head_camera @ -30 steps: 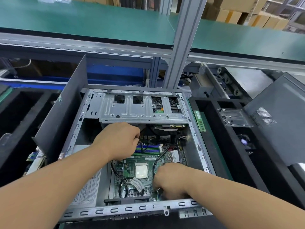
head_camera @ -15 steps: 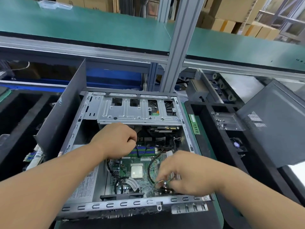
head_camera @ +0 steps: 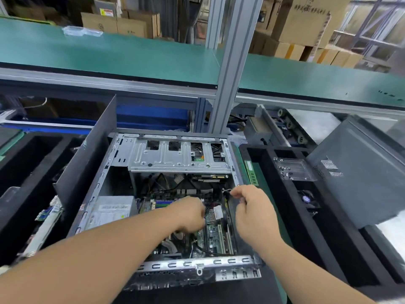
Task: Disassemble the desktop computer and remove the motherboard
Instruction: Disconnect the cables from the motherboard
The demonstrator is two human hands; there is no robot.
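The open desktop case (head_camera: 197, 263) lies flat in front of me, with a silver drive cage (head_camera: 175, 159) across its far end. The green motherboard (head_camera: 219, 235) sits in the bottom, with loose cables over it. My left hand (head_camera: 190, 213) is low over the board's middle, blurred, fingers curled down; what it holds is unclear. My right hand (head_camera: 252, 207) is raised near the case's right wall, thumb and fingers pinching a thin black cable (head_camera: 228, 191) with a white tie.
A power supply (head_camera: 111, 209) fills the case's left side. A dark side panel (head_camera: 92, 163) leans on the left. To the right are a RAM stick (head_camera: 249, 170), a black foam tray (head_camera: 285, 216), a clear box (head_camera: 291, 170) and a grey panel (head_camera: 361, 172). An aluminium post (head_camera: 232, 73) rises behind.
My left hand moved from under the drive cage down and right over the board. My right hand rose from the near edge of the board to the right wall, holding a thin cable.
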